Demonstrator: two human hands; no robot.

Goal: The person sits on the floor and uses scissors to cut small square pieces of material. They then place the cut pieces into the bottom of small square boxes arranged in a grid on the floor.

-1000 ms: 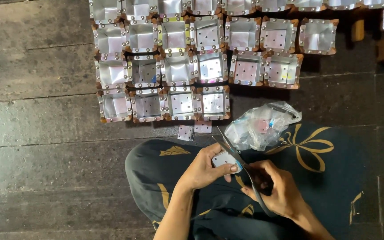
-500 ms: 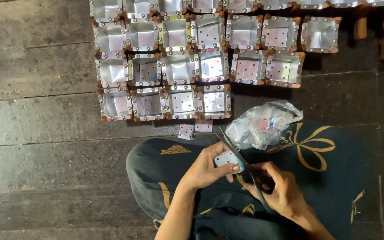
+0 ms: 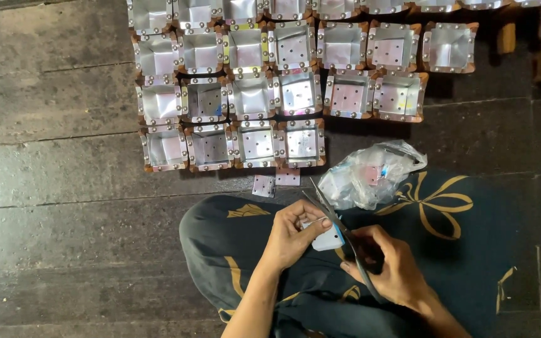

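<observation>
I see a small white card piece (image 3: 325,239) held over my lap, just near of the middle of the scene, with the left hand (image 3: 292,235) pinching it, thumb and fingers closed together on its left edge. The right hand (image 3: 391,270) is wrapped around the handles of a pair of scissors (image 3: 336,233), fingers clamped on them; the blades run up and left across the piece, tips pointing toward the far side. How wide the blades stand I cannot tell, since they overlap into one dark line.

My worry is the left thumb, which sits right beside the blade: a quick closing cut could nick it, or the small piece could twist in so light a pinch and the cut run crooked.

Just far and right of the hands lies a crumpled clear plastic bag (image 3: 370,176) on the dark cloth with a gold pattern (image 3: 464,231). Two small flat squares (image 3: 275,181) lie on the wooden floor (image 3: 51,181), and beyond them are rows of shiny foil-lined boxes (image 3: 258,94). The farthest row is cut off by the frame, and the bag's contents are blurred
</observation>
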